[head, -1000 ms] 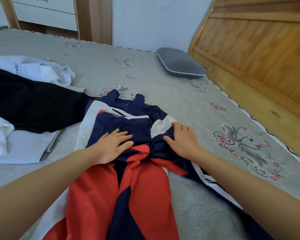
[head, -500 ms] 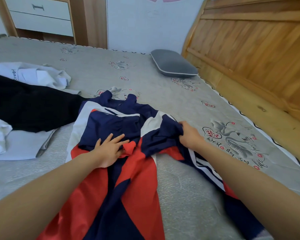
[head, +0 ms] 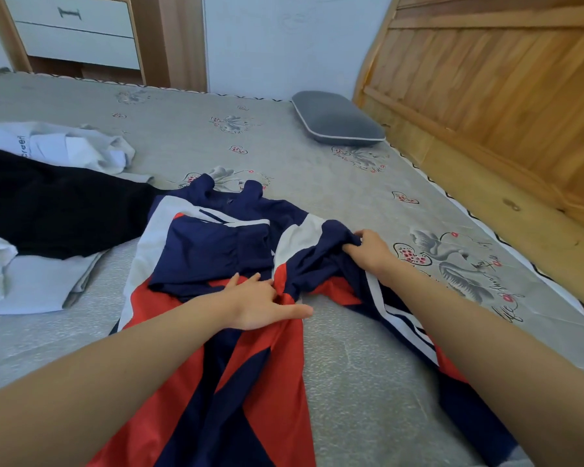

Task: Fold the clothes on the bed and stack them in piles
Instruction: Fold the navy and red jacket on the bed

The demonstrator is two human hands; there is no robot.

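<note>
Pulling a bunched navy fold of the jacket (head: 216,251) further outward, right hand (head: 368,251) is gripping it; left hand (head: 260,301) is pressing flat, now nearer the red hem.

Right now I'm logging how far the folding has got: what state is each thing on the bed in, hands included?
Navy, red and white jacket: spread out, partly bunched, not folded.
Right hand: grips a navy fold of the jacket.
Left hand: open, resting on the jacket.
Black garment: lying loose, unfolded.
White clothes: crumpled.
Grey pillow: lying flat by the headboard.
</note>
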